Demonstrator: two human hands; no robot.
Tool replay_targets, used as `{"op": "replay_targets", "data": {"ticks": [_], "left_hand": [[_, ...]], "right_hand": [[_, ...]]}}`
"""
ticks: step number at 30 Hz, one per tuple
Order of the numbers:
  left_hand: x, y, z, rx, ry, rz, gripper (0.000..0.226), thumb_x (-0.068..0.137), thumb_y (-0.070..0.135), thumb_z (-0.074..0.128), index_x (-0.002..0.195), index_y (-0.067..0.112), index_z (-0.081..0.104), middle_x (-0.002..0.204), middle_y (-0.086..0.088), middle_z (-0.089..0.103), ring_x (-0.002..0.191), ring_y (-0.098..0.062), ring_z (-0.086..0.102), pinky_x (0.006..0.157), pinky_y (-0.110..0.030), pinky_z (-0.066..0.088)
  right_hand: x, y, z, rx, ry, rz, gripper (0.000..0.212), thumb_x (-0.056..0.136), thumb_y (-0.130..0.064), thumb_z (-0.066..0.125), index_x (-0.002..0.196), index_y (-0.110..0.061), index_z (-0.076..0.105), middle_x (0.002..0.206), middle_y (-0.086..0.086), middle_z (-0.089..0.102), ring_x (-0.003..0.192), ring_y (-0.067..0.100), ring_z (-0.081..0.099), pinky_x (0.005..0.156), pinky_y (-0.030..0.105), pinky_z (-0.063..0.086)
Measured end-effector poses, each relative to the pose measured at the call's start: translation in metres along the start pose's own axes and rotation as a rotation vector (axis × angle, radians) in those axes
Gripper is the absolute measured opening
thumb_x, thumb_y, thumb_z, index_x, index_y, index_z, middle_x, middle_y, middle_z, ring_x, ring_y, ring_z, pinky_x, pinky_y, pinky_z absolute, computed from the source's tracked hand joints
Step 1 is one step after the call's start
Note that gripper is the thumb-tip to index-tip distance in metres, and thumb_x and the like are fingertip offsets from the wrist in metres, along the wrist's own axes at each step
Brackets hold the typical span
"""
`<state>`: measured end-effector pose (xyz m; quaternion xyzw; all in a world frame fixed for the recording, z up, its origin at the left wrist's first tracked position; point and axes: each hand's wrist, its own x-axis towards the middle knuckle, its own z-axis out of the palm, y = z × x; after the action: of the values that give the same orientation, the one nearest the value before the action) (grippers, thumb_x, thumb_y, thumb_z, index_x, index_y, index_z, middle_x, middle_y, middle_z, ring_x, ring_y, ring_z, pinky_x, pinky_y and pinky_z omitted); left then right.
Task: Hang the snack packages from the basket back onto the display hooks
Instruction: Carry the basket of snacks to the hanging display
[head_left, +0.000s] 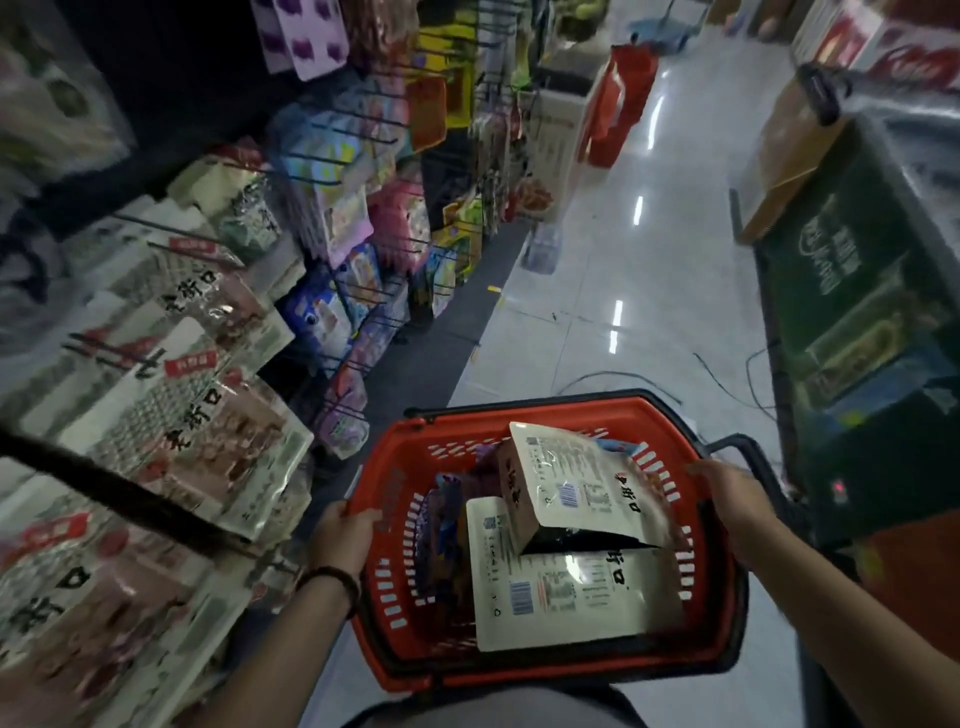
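Both hands (348, 535) (727, 493) grip the red basket (711, 613) (snack packages (571, 597) inside).

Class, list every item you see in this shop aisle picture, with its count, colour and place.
basket: one, red, held in front of the person
cream packages: two, cream, in the basket, one leaning on the other
dark packages: several, purple-blue, basket's left side
hanging packages: many, mixed colours, rack at left
display hooks: many, black, rack at left
green display: one, green, at right
cardboard box: one, brown, upper right
left hand: fingers grip basket's left rim
right hand: fingers grip basket's right rim
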<state>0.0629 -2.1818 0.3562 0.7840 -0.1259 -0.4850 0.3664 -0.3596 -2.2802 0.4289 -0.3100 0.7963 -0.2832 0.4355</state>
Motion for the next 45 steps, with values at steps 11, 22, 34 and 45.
{"op": "replay_targets", "data": {"ticks": [11, 22, 34, 45], "left_hand": [[0.05, 0.106, 0.095, -0.194, 0.278, -0.116, 0.011, 0.096, 0.012, 0.07, 0.087, 0.019, 0.069, 0.092, -0.014, 0.077, 0.089, -0.037, 0.074, 0.092, -0.054, 0.06], [0.17, 0.06, 0.091, -0.4, 0.393, -0.281, 0.061, 0.059, 0.047, 0.095, 0.111, 0.025, 0.072, 0.108, -0.002, 0.079, 0.098, -0.032, 0.076, 0.093, -0.055, 0.061], [0.175, 0.041, 0.113, -0.496, 0.355, -0.308, 0.047, 0.07, 0.04, 0.082, 0.116, 0.034, 0.076, 0.107, -0.003, 0.082, 0.095, -0.03, 0.079, 0.093, -0.056, 0.06], [0.161, 0.099, 0.178, -0.671, 0.628, -0.407, 0.028, 0.067, 0.035, 0.08, 0.095, 0.036, 0.075, 0.081, -0.011, 0.081, 0.075, -0.033, 0.079, 0.081, -0.049, 0.064]], "right_hand": [[0.245, -0.158, 0.098, -0.288, -0.245, -0.121, 0.042, 0.08, -0.047, 0.067, 0.09, -0.008, 0.08, 0.082, 0.011, 0.08, 0.084, 0.035, 0.075, 0.087, 0.055, 0.061], [0.34, -0.259, 0.233, -0.467, -0.427, -0.166, 0.047, 0.072, -0.049, 0.067, 0.094, -0.009, 0.079, 0.085, 0.013, 0.082, 0.086, 0.04, 0.078, 0.089, 0.062, 0.063], [0.381, -0.299, 0.306, -0.637, -0.478, -0.195, 0.05, 0.067, -0.053, 0.072, 0.095, -0.012, 0.082, 0.086, 0.011, 0.083, 0.087, 0.041, 0.079, 0.091, 0.06, 0.063], [0.423, -0.326, 0.376, -0.797, -0.651, -0.291, 0.035, 0.085, -0.042, 0.072, 0.1, -0.012, 0.08, 0.089, 0.014, 0.081, 0.089, 0.039, 0.075, 0.09, 0.054, 0.061]]}}
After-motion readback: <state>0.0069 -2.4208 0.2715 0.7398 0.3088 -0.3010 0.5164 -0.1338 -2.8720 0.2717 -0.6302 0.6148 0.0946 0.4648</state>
